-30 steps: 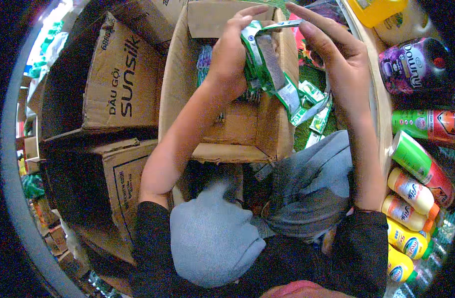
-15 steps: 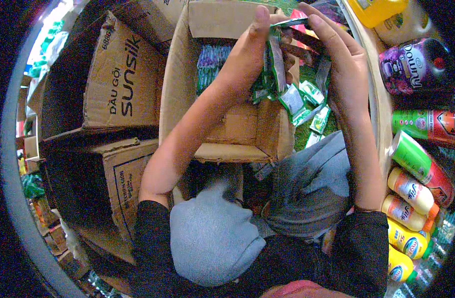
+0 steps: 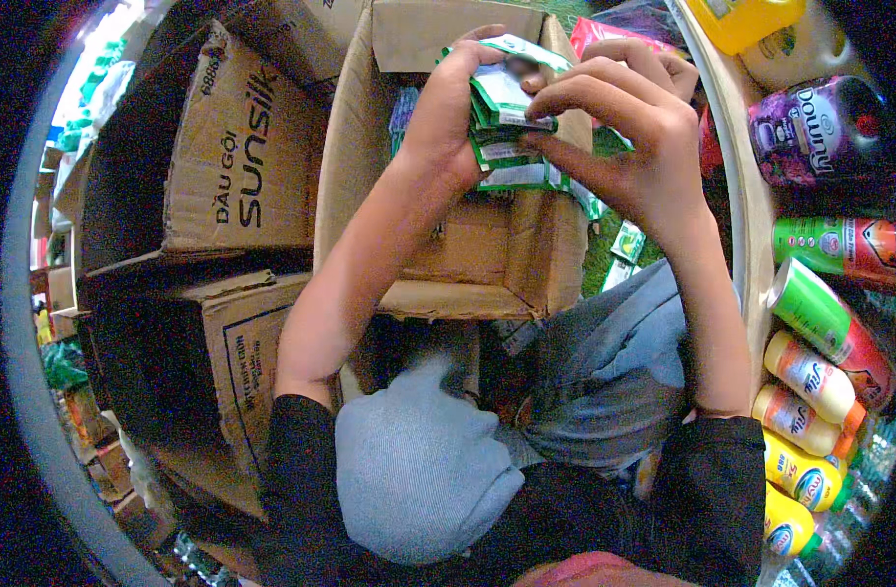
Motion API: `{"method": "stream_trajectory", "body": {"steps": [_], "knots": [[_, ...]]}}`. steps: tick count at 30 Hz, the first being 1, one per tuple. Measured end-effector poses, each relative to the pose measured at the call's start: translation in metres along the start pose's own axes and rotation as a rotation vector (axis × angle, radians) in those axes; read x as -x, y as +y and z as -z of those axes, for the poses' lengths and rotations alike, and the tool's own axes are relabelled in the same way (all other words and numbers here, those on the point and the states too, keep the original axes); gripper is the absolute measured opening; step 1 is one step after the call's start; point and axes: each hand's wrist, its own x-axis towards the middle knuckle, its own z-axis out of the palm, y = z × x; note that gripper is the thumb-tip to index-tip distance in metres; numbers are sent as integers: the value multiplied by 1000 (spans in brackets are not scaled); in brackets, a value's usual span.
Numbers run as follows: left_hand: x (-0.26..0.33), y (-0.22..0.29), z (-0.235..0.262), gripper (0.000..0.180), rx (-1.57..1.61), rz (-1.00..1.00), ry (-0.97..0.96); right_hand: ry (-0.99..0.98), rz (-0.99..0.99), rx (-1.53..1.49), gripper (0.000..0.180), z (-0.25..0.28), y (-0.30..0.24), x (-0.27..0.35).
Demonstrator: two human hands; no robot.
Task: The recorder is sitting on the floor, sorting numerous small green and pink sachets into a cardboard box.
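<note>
A folded strip of green-and-white sachets (image 3: 504,90) is held above an open cardboard box (image 3: 438,298). My left hand (image 3: 446,122) grips the stack of them from the left side. From the right, my right hand (image 3: 644,122) pinches the lower edge of the sachets between thumb and fingers. Part of the strip dangles below the hands, over the box's right wall. Inside the box, purple-and-green sachets (image 3: 400,119) stand packed at the left, mostly covered by my left forearm. More green-and-white sachets (image 3: 626,242) lie on the green surface right of the box.
Open cartons (image 3: 247,161) crowd the left side. Beyond my right hand lies a pink-red packet (image 3: 619,34). Along the ledge (image 3: 748,205) at right are a yellow jug (image 3: 746,22), a purple bottle (image 3: 815,129), green-and-red cans (image 3: 828,318), cream bottles (image 3: 808,374) and yellow bottles (image 3: 805,474).
Both hands have shifted left, bringing the sachets from beside the box to above it. The strip, hanging loosely stretched between the hands before, is now gathered in a stack in my left hand.
</note>
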Motion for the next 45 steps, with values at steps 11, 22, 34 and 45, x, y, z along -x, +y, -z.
{"method": "stream_trajectory", "body": {"steps": [11,22,34,45], "knots": [[0,-2,0,25,-85,-27,-90,-17,14,-50,27,-2,-3,-1],[1,-4,6,21,136,214,-95,86,122,280,15,-2,-5,1],[10,-6,-6,18,134,235,-218,-6,162,66,18,-11,-11,6],[22,6,-28,30,-364,-304,-187,-150,-558,-749,28,8,13,9]]}}
